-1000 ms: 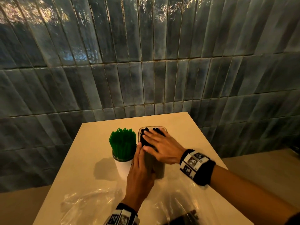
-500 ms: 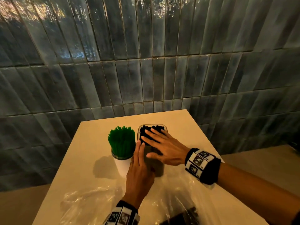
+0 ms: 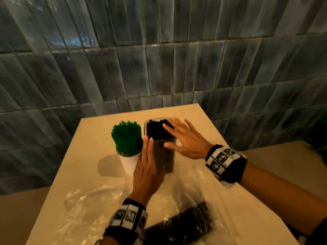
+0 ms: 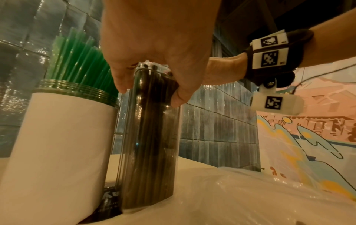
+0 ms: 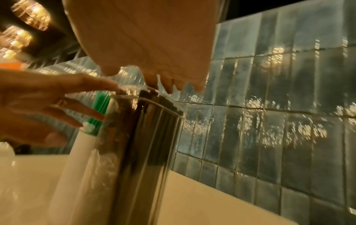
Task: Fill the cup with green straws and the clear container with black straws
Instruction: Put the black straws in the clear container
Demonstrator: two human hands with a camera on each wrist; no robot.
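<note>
A white cup (image 3: 129, 163) packed with green straws (image 3: 126, 137) stands on the cream table (image 3: 99, 131). Right beside it is the clear container (image 3: 167, 156), full of upright black straws (image 3: 158, 130). My left hand (image 3: 146, 167) holds the container (image 4: 150, 137) near its top, fingers along its left side and thumb on the near right edge. My right hand (image 3: 184, 140) hovers flat with spread fingers over the container's right rim, and one fingertip (image 5: 152, 84) touches the straw tops. The lower part of the container's front is hidden behind my left hand.
A clear plastic bag holding more black straws (image 3: 184, 225) lies at the near table edge. An empty crumpled plastic bag (image 3: 85, 207) lies to its left. A dark tiled wall (image 3: 159, 59) rises right behind the table, and floor drops away on both sides.
My right hand has slid right and off the middle of the black straws, uncovering most of their tops. The left hand has stayed on the container.
</note>
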